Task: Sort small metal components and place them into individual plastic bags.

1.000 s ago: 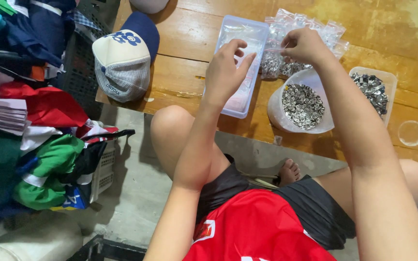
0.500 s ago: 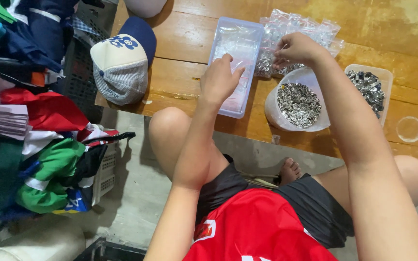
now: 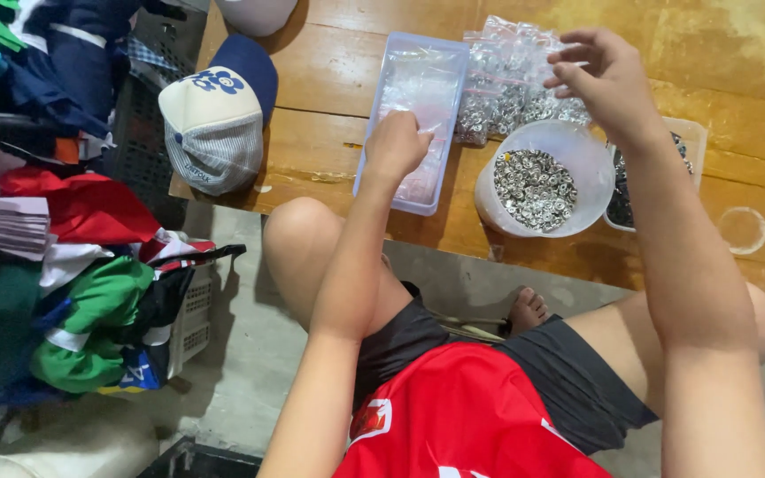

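My left hand reaches into a clear rectangular plastic tray on the low wooden table, fingers curled against the small clear bags lying inside; I cannot tell if it grips one. My right hand hovers above a heap of small clear bags filled with metal rings, fingers apart, apparently pinching something small between thumb and forefinger. Just below that hand stands a round white tub full of silver metal eyelets.
A second container of darker metal parts sits behind my right forearm. A navy and white mesh cap lies at the table's left end. Piled clothes and a basket crowd the floor on the left. My knees rest under the table edge.
My left hand has dropped from above the tray down into it. My right hand has lifted off the heap of bags and moved slightly right.
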